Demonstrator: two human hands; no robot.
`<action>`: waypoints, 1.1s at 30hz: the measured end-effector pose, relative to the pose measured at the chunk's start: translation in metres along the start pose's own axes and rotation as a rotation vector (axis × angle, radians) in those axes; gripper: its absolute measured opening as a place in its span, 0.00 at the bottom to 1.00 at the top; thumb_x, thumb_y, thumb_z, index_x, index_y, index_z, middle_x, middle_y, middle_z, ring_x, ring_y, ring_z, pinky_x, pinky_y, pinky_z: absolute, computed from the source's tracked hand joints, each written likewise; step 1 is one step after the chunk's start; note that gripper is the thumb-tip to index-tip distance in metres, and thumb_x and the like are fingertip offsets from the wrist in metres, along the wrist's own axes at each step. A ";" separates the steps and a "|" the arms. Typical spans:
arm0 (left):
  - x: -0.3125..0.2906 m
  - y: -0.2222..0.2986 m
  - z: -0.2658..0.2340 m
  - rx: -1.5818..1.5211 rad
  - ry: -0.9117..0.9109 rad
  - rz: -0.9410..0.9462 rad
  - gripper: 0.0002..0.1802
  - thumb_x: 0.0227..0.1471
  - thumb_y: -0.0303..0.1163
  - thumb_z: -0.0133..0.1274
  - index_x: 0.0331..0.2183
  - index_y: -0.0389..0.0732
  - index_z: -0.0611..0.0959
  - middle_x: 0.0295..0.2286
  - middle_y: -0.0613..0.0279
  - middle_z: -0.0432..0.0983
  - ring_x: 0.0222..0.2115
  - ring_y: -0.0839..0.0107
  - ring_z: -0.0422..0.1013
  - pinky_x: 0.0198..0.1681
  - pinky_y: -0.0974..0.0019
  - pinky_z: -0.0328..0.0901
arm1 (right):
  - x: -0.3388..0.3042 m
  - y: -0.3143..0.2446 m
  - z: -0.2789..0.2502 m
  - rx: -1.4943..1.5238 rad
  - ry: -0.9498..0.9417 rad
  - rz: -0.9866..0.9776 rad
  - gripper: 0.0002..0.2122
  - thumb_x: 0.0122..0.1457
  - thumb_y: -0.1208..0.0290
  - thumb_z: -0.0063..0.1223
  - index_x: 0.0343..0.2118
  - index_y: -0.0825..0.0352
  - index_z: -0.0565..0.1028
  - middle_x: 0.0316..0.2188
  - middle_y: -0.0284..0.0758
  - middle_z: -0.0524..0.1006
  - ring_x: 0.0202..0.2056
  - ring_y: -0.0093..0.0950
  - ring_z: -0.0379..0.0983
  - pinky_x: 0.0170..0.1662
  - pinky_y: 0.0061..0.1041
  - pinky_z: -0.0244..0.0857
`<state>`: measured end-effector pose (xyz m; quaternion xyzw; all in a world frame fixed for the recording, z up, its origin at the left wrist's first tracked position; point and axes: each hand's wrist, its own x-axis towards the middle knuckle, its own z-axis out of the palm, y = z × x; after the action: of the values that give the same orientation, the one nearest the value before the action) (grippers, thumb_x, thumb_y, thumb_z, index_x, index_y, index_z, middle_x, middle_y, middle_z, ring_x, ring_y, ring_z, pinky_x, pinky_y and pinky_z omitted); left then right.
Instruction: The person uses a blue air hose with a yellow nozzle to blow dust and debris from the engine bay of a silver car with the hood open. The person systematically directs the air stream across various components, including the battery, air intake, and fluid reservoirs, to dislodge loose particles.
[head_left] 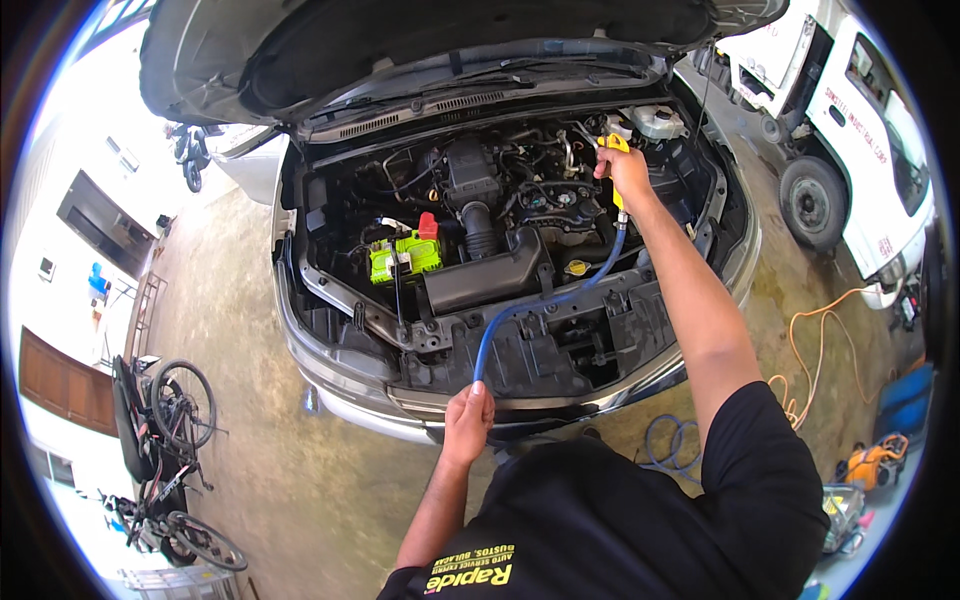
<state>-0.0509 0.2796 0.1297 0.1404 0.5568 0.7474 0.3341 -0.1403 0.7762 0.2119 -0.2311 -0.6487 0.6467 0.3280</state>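
Observation:
My right hand (626,172) reaches over the far right of an open engine bay, its fingers wrapped round a yellow air blow gun (613,143). From the gun's lower end a blue air hose (545,303) curves across the front of the bay. Near the front bumper my left hand (468,413) is closed on this hose. Under the right hand lies the engine (555,205), with black pipes and covers. A lime-green battery (404,256) with a red terminal cover sits left of a black air intake duct (485,285). The gun's nozzle tip is hard to make out.
The raised hood (420,50) hangs over the bay. On the right stands a white truck (870,130); an orange cord (795,345) and a coil of blue hose (672,440) lie on the floor. Bicycles (180,410) stand at the left.

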 end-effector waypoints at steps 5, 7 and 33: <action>-0.001 -0.006 -0.003 0.016 0.015 0.005 0.26 0.72 0.46 0.41 0.22 0.44 0.67 0.17 0.71 0.61 0.17 0.81 0.55 0.19 0.72 0.52 | -0.003 0.010 0.003 -0.014 0.080 0.048 0.07 0.59 0.66 0.57 0.35 0.63 0.80 0.27 0.30 0.82 0.30 0.23 0.78 0.38 0.27 0.60; -0.002 -0.008 -0.009 0.007 0.005 0.000 0.26 0.72 0.45 0.40 0.22 0.44 0.67 0.17 0.71 0.60 0.17 0.81 0.55 0.19 0.72 0.52 | -0.009 0.010 0.007 -0.036 0.088 0.105 0.08 0.59 0.68 0.57 0.37 0.67 0.80 0.26 0.32 0.81 0.28 0.23 0.77 0.34 0.24 0.61; 0.099 -0.011 -0.023 -0.030 0.020 0.020 0.30 0.73 0.46 0.38 0.19 0.43 0.67 0.17 0.69 0.61 0.16 0.80 0.56 0.19 0.71 0.51 | 0.208 0.046 0.071 0.131 0.240 0.009 0.07 0.59 0.72 0.53 0.35 0.71 0.77 0.22 0.37 0.75 0.24 0.31 0.75 0.33 0.32 0.75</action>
<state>-0.1333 0.3290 0.0952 0.1335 0.5476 0.7603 0.3230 -0.3386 0.8800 0.1965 -0.2878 -0.5604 0.6567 0.4146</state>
